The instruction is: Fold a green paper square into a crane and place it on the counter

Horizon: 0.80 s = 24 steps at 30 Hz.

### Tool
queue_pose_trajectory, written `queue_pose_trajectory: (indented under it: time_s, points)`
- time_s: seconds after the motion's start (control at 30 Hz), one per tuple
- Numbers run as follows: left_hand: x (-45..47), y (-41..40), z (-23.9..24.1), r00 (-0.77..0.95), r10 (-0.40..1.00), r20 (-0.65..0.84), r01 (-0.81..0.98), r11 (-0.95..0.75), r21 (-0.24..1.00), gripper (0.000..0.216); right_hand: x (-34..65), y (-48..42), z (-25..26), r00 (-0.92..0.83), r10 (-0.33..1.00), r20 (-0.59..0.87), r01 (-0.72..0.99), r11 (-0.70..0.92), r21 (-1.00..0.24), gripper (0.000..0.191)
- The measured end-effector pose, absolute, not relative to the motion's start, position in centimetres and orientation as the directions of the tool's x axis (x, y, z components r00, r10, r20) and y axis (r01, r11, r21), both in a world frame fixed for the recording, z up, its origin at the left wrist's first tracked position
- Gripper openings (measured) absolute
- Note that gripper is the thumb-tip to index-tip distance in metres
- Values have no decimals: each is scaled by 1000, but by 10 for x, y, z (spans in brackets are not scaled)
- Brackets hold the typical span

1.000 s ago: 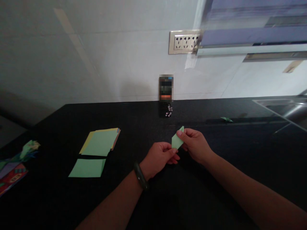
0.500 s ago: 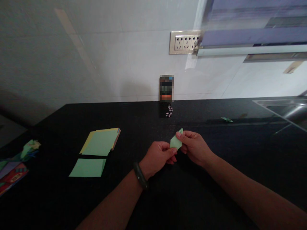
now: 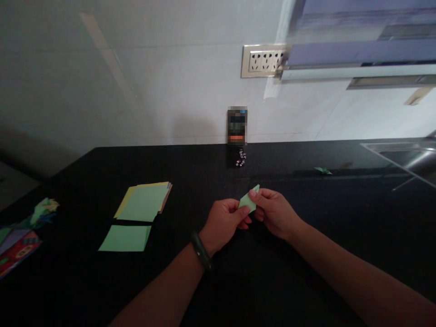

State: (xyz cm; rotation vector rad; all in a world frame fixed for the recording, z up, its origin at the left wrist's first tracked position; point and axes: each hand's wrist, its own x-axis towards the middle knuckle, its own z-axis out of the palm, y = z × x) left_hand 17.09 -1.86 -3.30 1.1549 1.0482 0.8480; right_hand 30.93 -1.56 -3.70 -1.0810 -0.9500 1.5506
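Note:
A small piece of folded green paper (image 3: 247, 201) is held between both hands above the dark countertop. My left hand (image 3: 226, 221), with a dark bangle (image 3: 200, 251) at the wrist, pinches its lower left part between thumb and fingers. On the paper's right edge, my right hand (image 3: 276, 212) grips with the thumb on top and the fingers behind. A narrow point of the paper sticks up past the right thumb. The fingers hide part of its underside.
To the left lie a stack of green and yellow paper (image 3: 143, 202) and a folded green sheet (image 3: 125, 238). Crumpled colourful paper (image 3: 44, 211) and a red packet (image 3: 22, 254) sit farther left. A phone-like object (image 3: 237, 126) leans on the wall. A small green folded piece (image 3: 323, 170) lies near the sink (image 3: 398, 146).
The folded paper has tilted and shifted slightly left in my hands. My left thumb has moved a little up along it. Both hands keep their hold.

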Motion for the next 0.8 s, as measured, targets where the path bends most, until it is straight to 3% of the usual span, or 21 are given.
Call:
queue_pose_trajectory:
  time_s: [0.17, 0.4, 0.6, 0.8]
  points:
    - [168, -16, -36, 307, 906, -291, -90, 332, 939, 12, 309, -16, -40, -168, 981, -101, -129, -123, -984, 27]
    - [163, -14, -39, 513, 777, -366, -157, 504, 849, 41, 312, -13, -39, -111, 986, -121, -143, -136, -980, 28]
    - [162, -15, -37, 501, 790, -352, -78, 446, 892, 18, 312, -13, -37, -118, 979, -169, -146, -185, -972, 29]
    - [162, -15, -33, 447, 823, -351, -53, 416, 908, 12, 314, -13, -38, -184, 974, -134, -30, -142, -989, 29]
